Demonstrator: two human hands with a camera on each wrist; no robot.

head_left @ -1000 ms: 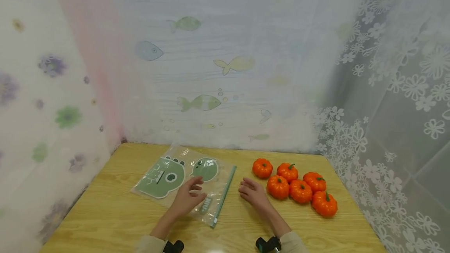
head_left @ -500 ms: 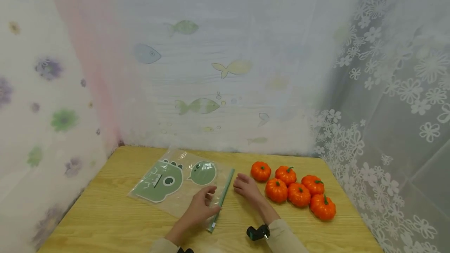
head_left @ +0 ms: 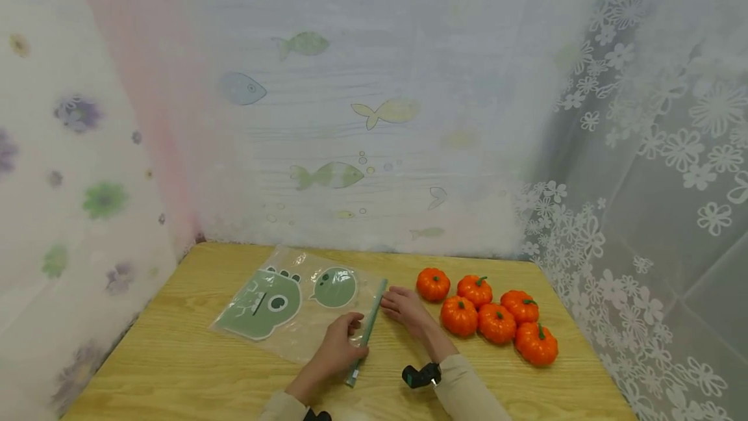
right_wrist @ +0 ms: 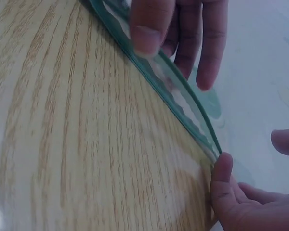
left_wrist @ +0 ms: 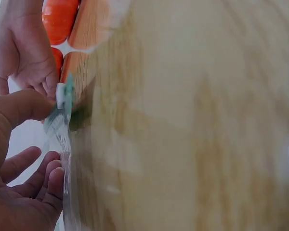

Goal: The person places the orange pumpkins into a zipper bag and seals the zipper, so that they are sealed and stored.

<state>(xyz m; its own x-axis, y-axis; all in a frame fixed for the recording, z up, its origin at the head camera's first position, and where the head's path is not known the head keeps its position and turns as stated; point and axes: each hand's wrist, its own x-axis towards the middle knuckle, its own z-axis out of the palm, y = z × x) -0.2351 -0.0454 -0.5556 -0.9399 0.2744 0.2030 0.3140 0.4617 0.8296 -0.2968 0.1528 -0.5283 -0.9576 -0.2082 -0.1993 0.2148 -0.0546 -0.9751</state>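
Note:
A clear plastic zip bag [head_left: 310, 327] with green dinosaur prints lies flat on the wooden table. Its green zip strip [head_left: 374, 316] runs along the right side. My left hand [head_left: 336, 346] is over the bag's near right corner. In the left wrist view its thumb [left_wrist: 31, 105] touches the strip by the pale slider [left_wrist: 61, 95], while the other fingers bend loosely against the film. At the strip's far part is my right hand [head_left: 407, 309], fingers relaxed. The right wrist view shows its thumb [right_wrist: 147, 36] overlapping the zip's green edges [right_wrist: 183, 120], which stand slightly apart.
Several orange toy pumpkins [head_left: 497, 323] with green stems are grouped on the right of the table [head_left: 222, 369]. A fish-patterned curtain [head_left: 327, 115] hangs behind the back edge, and a flowered lace sheet [head_left: 590, 239] hangs at the right.
My left hand has moved right and nearer, from the bag's middle to the zip strip. My right hand has moved left, away from the pumpkins, up to the strip.

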